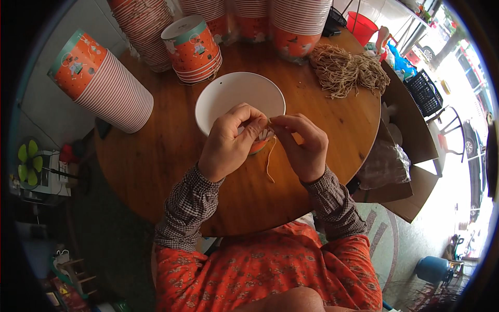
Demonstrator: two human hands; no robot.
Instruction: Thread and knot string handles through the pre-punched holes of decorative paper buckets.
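Note:
An orange paper bucket with a white inside (234,93) stands on the round wooden table, its mouth facing up and a small hole near the far rim. My left hand (234,138) is at its near side, thumb and forefinger pinched together. Close against it, my right hand (304,143) pinches too. Both sets of fingertips meet at the bucket's right near rim, on a thin tan cord (271,161) whose loose end hangs down over the table. The exact spot where the cord meets the bucket is hidden by my fingers.
A pile of tan cords (348,70) lies at the table's far right. Nested bucket stacks stand at the back, including a short stack (192,49); a long stack (106,83) leans at the left. An open cardboard box (408,125) sits beside the table's right edge.

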